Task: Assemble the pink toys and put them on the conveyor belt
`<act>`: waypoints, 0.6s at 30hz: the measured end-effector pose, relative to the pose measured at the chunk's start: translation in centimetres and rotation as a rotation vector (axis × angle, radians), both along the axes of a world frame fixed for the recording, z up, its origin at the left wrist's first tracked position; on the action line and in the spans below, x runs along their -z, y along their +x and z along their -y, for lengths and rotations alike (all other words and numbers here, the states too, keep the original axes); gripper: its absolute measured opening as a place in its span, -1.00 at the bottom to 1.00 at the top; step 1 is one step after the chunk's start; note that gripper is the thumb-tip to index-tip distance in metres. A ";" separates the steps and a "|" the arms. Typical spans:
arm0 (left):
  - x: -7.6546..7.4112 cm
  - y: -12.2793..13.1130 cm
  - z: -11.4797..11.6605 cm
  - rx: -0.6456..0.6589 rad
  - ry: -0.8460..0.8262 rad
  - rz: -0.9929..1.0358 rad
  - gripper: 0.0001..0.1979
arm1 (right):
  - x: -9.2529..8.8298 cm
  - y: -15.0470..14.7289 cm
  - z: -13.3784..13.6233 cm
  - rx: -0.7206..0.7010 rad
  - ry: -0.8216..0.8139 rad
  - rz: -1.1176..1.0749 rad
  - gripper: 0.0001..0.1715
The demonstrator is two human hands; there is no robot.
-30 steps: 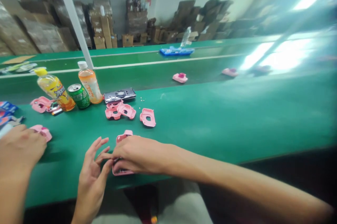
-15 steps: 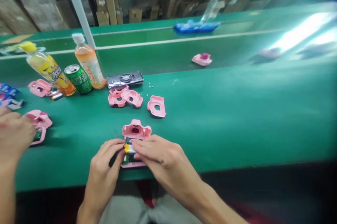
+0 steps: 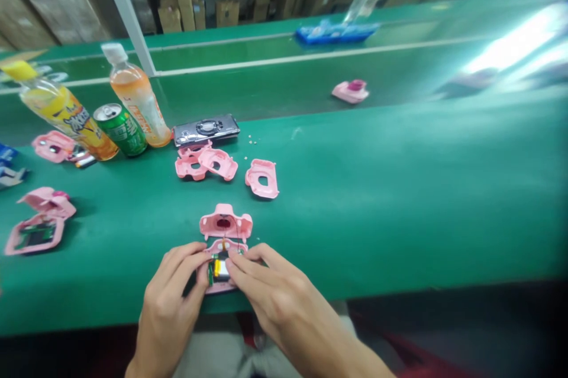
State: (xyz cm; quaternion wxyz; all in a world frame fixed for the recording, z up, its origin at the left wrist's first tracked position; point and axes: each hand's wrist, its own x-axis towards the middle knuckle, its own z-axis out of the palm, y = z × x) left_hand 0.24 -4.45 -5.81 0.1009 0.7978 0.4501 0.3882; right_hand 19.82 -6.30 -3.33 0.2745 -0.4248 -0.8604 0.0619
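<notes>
**Fingers at the battery of an opened pink toy camera**

The pink toy camera (image 3: 225, 223) lies open on the green desk (image 3: 377, 200), just in front of the silver-and-black camera part (image 3: 206, 131). Its upper shell half (image 3: 213, 225) rests farther from the person, and its lower shell half (image 3: 217, 288) sits nearer, carrying a green circuit board (image 3: 210, 274) and a small yellow-ended battery (image 3: 220, 269).

The left hand's fingers (image 3: 189, 259) are closed on the lower half's left edge. The right hand's fingers (image 3: 248, 265) curve over the battery and board; they seem to press there, though the knuckles hide whether they actually pinch anything.

This looks like the step of settling the battery into the lower half. The move at hand seems to call for firm seating and any wiring kept clear of the rim.

Beyond the camera part lie loose pink shell pieces (image 3: 205, 163) and a scatter of tiny screws (image 3: 252, 140). To its left stand a green soda can (image 3: 119, 129) and an orange-drink bottle (image 3: 135, 94).
</notes>
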 end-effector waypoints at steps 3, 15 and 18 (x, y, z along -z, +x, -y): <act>0.3 0.1 0.0 -0.012 0.020 -0.021 -0.88 | 0.0 -0.1 -0.4 -0.016 0.031 0.087 -0.68; 0.8 -1.7 0.7 0.195 -0.029 -0.188 -0.64 | 1.4 -0.3 2.0 0.024 0.154 0.400 -0.55; 1.2 -2.1 0.7 0.215 -0.015 -0.202 -0.60 | 1.6 -0.1 2.3 0.184 0.187 0.294 -0.55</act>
